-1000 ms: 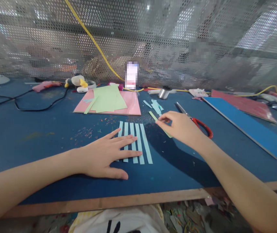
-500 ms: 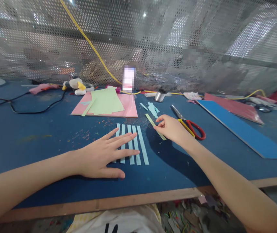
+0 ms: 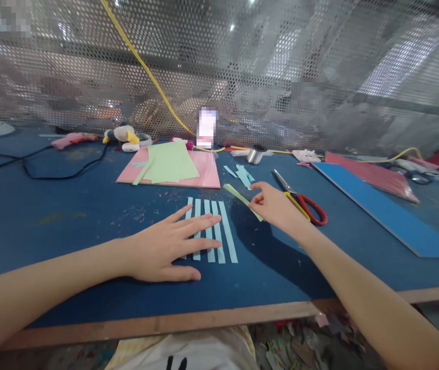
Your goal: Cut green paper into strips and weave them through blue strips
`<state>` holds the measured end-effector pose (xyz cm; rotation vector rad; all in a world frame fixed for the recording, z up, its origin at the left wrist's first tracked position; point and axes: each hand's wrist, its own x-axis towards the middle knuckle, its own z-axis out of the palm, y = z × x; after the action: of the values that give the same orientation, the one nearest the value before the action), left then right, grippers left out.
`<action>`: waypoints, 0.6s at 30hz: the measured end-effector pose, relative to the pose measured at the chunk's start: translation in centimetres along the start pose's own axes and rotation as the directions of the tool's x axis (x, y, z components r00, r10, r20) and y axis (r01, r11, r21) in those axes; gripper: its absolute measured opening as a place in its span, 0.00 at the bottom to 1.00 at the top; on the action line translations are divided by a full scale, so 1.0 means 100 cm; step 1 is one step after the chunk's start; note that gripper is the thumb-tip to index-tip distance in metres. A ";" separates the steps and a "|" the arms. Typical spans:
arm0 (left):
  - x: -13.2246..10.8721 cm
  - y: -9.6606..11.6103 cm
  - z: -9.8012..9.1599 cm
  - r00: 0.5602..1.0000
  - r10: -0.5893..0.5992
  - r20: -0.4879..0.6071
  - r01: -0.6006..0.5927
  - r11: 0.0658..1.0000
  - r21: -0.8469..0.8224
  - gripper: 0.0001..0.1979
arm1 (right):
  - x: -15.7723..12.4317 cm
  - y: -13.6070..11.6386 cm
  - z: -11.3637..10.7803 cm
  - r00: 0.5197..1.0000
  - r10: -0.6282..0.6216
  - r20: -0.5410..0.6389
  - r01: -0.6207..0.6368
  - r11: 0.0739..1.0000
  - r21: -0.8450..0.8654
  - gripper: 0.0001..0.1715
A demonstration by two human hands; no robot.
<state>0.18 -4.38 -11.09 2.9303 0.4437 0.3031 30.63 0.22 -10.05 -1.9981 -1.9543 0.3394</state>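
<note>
Blue tabletop (image 3: 69,210): your left hand (image 3: 165,244) lies flat, fingers spread over light-blue strips (image 3: 228,231); your right hand (image 3: 275,205) pinches one green strip (image 3: 236,193)

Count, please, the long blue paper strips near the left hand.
5 long blue paper strips in a row: four partly under the left hand, the rightmost strip beside it. The hand may hide others.

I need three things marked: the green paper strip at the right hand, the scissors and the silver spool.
Green paper strip (image 3: 236,193): head view, on its exposed far half.
Scissors (image 3: 291,191): head view, near the pivot.
Silver spool (image 3: 255,156): head view, on its shiny side.
</note>
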 end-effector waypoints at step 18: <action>-0.001 -0.006 -0.002 0.988 -0.153 0.009 0.152 0.970 -0.192 0.23 | 0.016 0.018 -0.014 0.997 -0.018 -0.071 0.018 1.000 -0.006 0.18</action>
<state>-0.10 -3.83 -10.97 2.6905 0.6013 0.3149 32.83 1.69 -9.39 -1.9673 -1.9303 0.2546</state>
